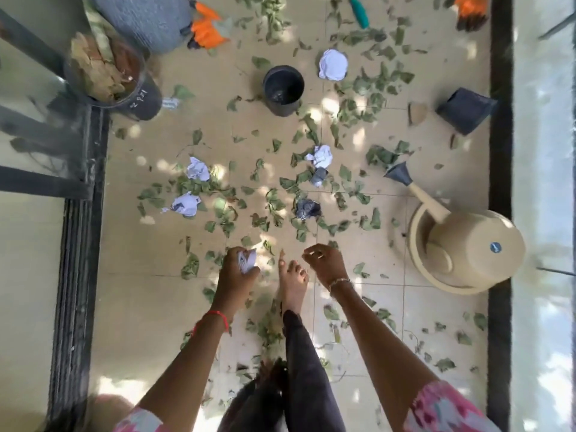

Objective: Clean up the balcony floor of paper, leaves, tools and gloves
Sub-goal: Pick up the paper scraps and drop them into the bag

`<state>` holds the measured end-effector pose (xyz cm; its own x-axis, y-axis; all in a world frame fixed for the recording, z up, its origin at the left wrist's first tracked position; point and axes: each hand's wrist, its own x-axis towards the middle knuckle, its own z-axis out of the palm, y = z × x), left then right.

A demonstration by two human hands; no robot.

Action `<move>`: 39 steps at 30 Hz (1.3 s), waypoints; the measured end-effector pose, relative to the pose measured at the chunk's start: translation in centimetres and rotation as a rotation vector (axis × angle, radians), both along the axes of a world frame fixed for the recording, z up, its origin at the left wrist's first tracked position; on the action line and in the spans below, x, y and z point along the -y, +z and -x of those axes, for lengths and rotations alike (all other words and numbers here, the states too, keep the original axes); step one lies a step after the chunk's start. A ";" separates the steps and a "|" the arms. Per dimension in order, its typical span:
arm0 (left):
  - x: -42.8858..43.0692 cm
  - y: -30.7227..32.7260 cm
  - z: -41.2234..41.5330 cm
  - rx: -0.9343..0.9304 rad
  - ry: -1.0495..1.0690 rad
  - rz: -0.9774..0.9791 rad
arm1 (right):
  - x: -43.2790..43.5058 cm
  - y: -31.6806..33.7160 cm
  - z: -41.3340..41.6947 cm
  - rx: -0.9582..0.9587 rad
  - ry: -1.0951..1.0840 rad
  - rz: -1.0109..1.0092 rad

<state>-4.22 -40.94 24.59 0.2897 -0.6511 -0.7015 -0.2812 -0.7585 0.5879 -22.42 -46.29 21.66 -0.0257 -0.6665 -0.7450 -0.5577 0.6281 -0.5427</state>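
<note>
Your left hand (237,275) grips a crumpled paper ball (247,260), its fingers curled round it, low over the balcony floor (140,307); your right hand (325,265) hovers just beside your bare foot (293,285), fingers curled inward, and you cannot tell whether they pinch anything; green leaves (274,201) lie scattered over the tiles ahead; among them sit a white wad (198,173), a second white wad (185,205) near it, and a dark wad (307,208) further right; beyond stand a black pot (283,88) and, at the far left, an orange glove (207,26); a teal-handled tool (358,10) lies at the far edge; a beige watering can (461,244) sits on your right.
</note>
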 end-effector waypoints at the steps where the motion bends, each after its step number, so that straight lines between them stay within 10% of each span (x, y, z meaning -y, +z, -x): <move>1: 0.8 -0.7 -0.6 0.023 -0.022 0.004 | 1.0 -1.1 -0.2 -0.048 0.071 -0.005; 20: 10.8 -23.5 -4.9 0.128 -0.306 0.218 | 11.4 -26.1 -1.3 -0.545 0.411 0.133; 26: 11.7 -26.4 -3.8 0.096 -0.402 0.317 | 11.5 -27.8 -0.3 -0.436 0.445 0.165; 31: 11.9 -25.6 -2.5 0.059 -0.382 0.269 | 14.4 -24.6 0.0 -0.122 -0.181 0.217; 39: 15.0 -27.5 -1.5 0.036 -0.330 0.304 | 21.0 -26.5 0.9 -0.369 -0.063 0.205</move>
